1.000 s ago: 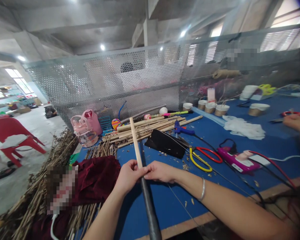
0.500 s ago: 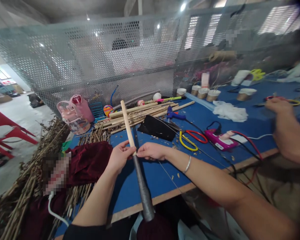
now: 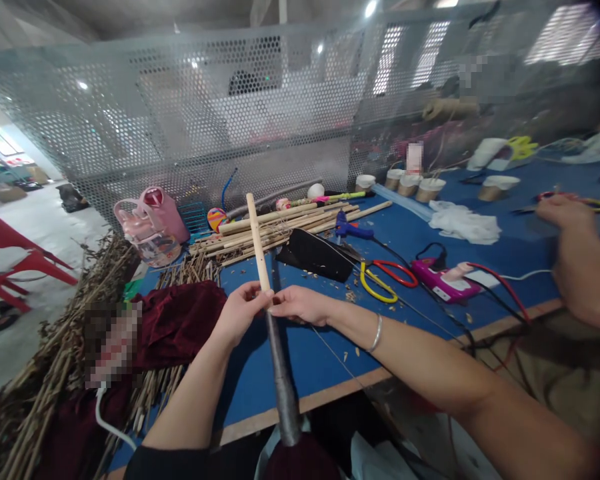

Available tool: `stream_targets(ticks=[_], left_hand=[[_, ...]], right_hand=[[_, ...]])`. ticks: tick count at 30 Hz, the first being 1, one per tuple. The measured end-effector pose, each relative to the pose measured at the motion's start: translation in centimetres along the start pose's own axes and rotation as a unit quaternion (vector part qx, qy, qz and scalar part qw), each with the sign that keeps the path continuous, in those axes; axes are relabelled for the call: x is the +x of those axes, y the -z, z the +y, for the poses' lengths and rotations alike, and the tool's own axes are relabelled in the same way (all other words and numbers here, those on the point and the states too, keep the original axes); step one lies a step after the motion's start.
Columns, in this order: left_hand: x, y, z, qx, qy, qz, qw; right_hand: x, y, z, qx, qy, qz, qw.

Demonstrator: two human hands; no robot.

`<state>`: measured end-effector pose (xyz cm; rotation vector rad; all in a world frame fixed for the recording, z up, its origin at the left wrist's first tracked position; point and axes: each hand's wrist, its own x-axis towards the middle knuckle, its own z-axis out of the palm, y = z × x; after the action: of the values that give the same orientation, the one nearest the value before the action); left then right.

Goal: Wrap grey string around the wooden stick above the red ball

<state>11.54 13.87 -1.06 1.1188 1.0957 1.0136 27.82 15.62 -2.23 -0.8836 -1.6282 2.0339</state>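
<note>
A pale wooden stick [image 3: 258, 247] slants up from my lap, over the blue tabletop. Its lower length is covered by a grey wrapping [image 3: 283, 383], thicker toward the bottom end. My left hand [image 3: 241, 313] is closed around the stick just where bare wood meets grey. On the other side, my right hand [image 3: 301, 305] pinches at the same spot, thumb and finger against the stick. A thin thread [image 3: 336, 349] runs from beneath this hand down to the table's front edge. The exact pinch point is partly hidden by the fingers.
Scissors with red and yellow handles [image 3: 380, 283], a black sheath-like piece [image 3: 317, 255], a blue glue gun [image 3: 353, 227] and a purple power strip [image 3: 445, 279] lie ahead. Wooden sticks [image 3: 285, 230] and dark red cloth [image 3: 180, 323] are left. At right, another person's hand [image 3: 567, 210] holds scissors.
The stick has turned slightly, its top shifting right and its lower end left. Both hands stay at the join, a little higher in view.
</note>
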Motion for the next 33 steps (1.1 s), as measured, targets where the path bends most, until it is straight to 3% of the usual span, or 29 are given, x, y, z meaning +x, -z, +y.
stream_targets(ticks=[7, 13, 20, 27, 30, 33], left_hand=[[0.23, 0.27, -0.11, 0.007, 0.002, 0.027, 1.0], [0.18, 0.78, 0.21, 0.001, 0.004, -0.051, 0.999], [0.79, 0.47, -0.69, 0.014, 0.003, 0.013, 1.0], [0.27, 0.5, 0.1, -0.086, 0.035, -0.026, 0.995], [0.24, 0.68, -0.07, -0.088, 0.044, -0.036, 0.995], [0.45, 0.72, -0.74, -0.002, 0.014, 0.01, 1.0]], right_hand=[[0.05, 0.43, -0.24, -0.004, -0.032, -0.021, 0.999], [-0.1, 0.07, -0.22, 0.009, -0.032, -0.014, 0.999], [0.08, -0.18, -0.08, -0.028, -0.009, -0.004, 1.0], [0.03, 0.2, 0.14, 0.003, -0.014, -0.07, 0.997], [0.21, 0.04, 0.31, -0.002, -0.012, -0.046, 0.999], [0.4, -0.2, 0.4, -0.011, -0.012, -0.014, 1.0]])
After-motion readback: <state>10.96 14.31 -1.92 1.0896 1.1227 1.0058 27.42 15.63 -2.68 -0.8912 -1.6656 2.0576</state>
